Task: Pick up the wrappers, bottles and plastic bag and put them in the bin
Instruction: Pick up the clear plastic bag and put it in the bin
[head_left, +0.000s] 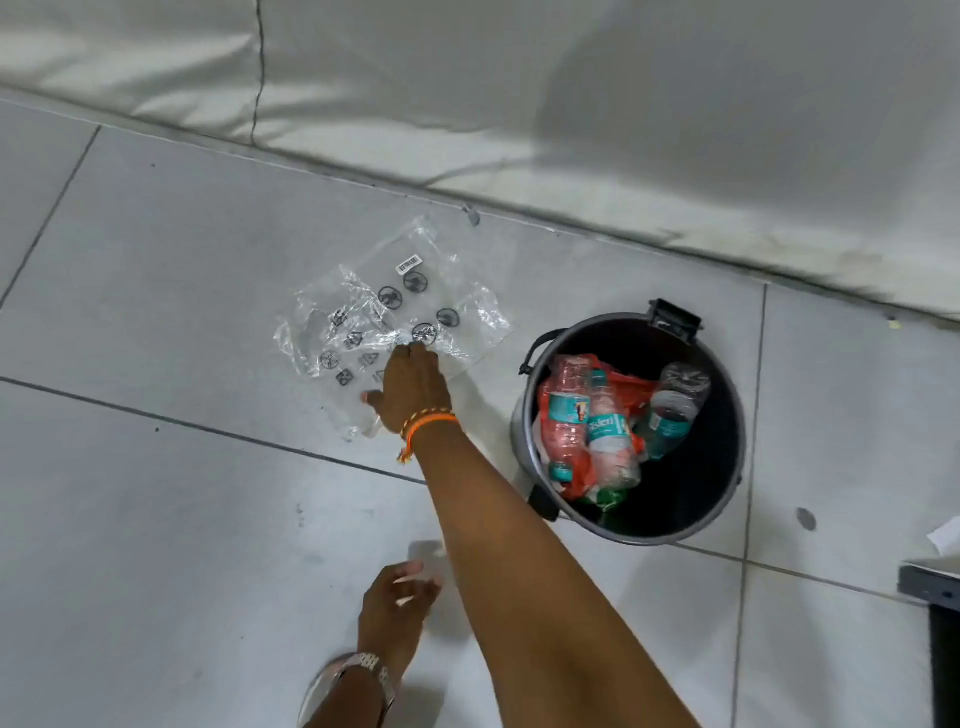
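Observation:
A clear plastic bag (387, 317) with black printed symbols and a small barcode label lies crumpled on the grey floor tiles. My right hand (410, 387), with an orange thread band at the wrist, rests on the bag's near edge, fingers curled onto the plastic. To the right stands a round black bin (722, 467) holding several crushed water bottles (605, 431) and a red wrapper (623, 384). My left hand (397, 603), with a metal watch at the wrist, hovers low over the floor near the bottom, fingers loosely apart and holding nothing.
A white draped sheet (571, 93) runs along the far side of the floor. A dark piece of furniture (935, 623) juts in at the lower right, with a scrap of white paper (945, 535) above it. Grey floor tiles spread to the left.

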